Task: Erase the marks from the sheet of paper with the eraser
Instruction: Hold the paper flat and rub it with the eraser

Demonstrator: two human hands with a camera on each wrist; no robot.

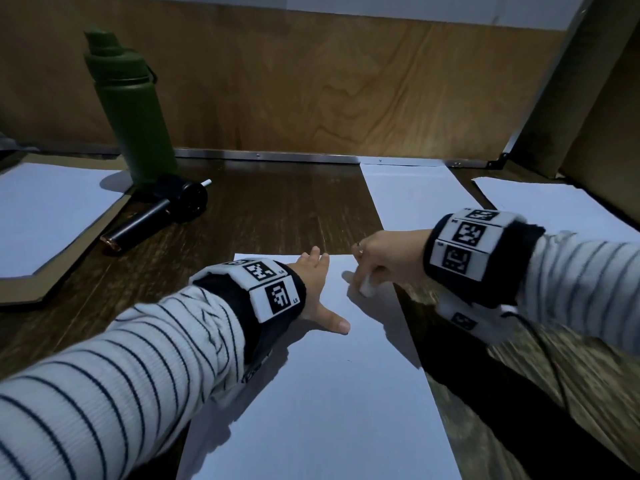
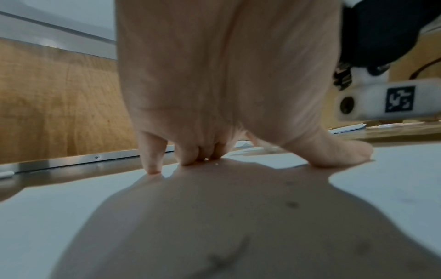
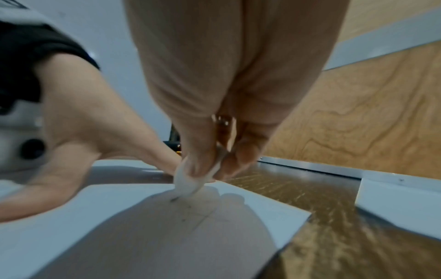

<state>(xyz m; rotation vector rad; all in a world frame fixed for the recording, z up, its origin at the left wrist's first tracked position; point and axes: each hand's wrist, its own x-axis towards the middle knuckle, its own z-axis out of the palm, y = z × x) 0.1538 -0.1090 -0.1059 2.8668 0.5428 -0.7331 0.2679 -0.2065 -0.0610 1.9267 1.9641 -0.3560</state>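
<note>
My left sleeve (image 1: pixel 114 368), white with dark stripes, lies nearest, and beyond it my left hand (image 1: pixel 317 289) is spread flat, fingers straight, pressing the sheet of paper (image 1: pixel 329 393) onto the dark wooden surface (image 1: pixel 277 209). The sheet's long axis runs from near to far. My right hand (image 1: pixel 377 258) pinches the white eraser (image 3: pixel 190 181) between thumb and fingers, its tip down on the paper near the far right corner, just right of my left hand. Faint pencil marks (image 3: pixel 188 215) lie on the near side of the eraser, so I judge the next strokes must come toward me. Far left stand a green bottle (image 1: pixel 133 109) and a black tool (image 1: pixel 162 213). My wristbands carry only coded squares; one shows "LS".
</note>
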